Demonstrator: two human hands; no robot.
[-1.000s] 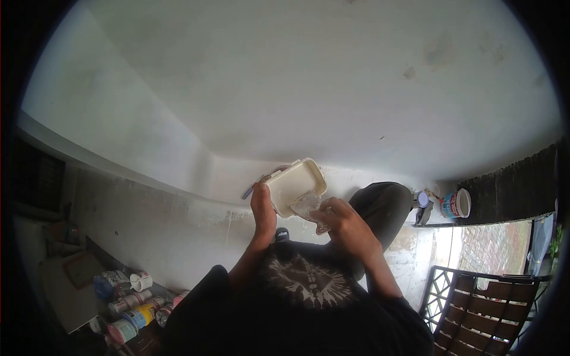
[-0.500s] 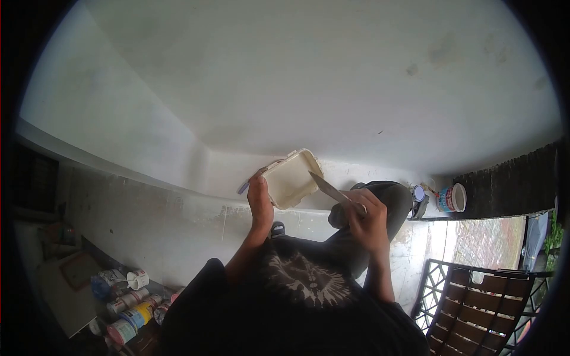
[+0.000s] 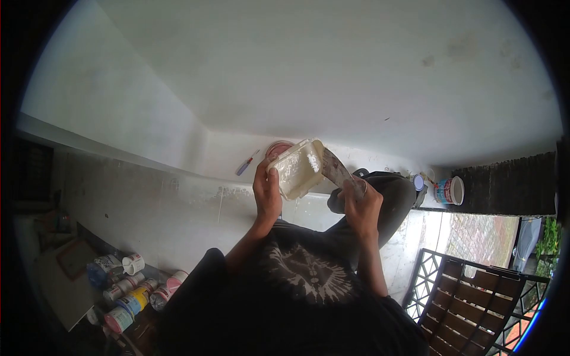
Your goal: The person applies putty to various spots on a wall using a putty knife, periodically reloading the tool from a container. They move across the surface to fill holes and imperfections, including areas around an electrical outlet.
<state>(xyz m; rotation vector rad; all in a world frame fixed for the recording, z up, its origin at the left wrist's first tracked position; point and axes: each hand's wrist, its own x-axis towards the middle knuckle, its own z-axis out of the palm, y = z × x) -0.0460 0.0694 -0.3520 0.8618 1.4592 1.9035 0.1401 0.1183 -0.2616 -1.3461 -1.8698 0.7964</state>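
My left hand grips a cream rectangular plastic tub by its left side, thumb over the rim. The tub is tilted towards me, and wet white paste coats its inside. In my right hand is a putty knife, fingers wrapped round its handle. Its broad, smeared blade points up and left, its end at the tub's right rim. Behind the tub, a screwdriver and a round reddish container, partly hidden, rest on the white ledge.
A white wall rises beyond the ledge. To the right stand a printed bucket and a small blue-lidded can. Several paint cans lie at lower left. A slatted brown chair is at lower right.
The putty knife has gone from over the tub's inside to its right rim, its blade turned flat side to view. The tub has tipped and risen slightly, uncovering more of the screwdriver and reddish container.
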